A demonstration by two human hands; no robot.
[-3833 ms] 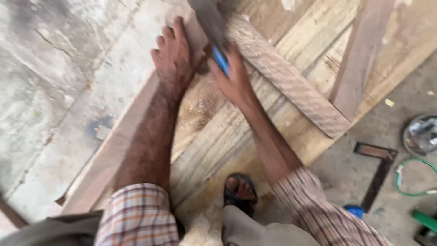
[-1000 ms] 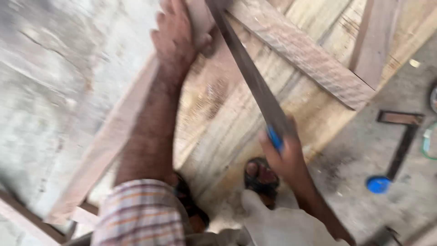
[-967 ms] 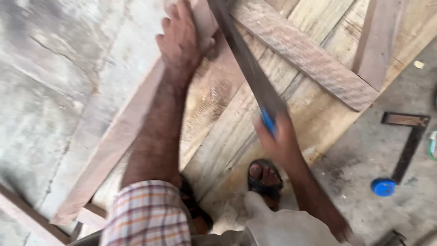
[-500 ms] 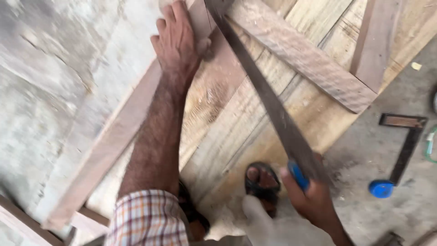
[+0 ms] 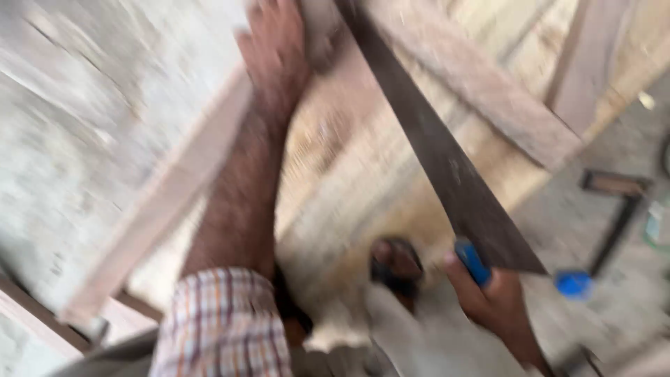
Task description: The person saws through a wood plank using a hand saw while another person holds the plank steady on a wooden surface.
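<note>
Handsaw (image 5: pixel 447 164) lay across the pale wooden boards (image 5: pixel 349 181), its long dark blade running diagonally from the top centre down toward the lower right. The right hand (image 5: pixel 492 297) was clenched around the blue handle (image 5: pixel 472 262) at that near end. Farther up, the left hand (image 5: pixel 276 52) pressed on a narrow wooden strip (image 5: pixel 167 195) beside the blade, seemingly flat, though blur obscured the fingers.
</note>
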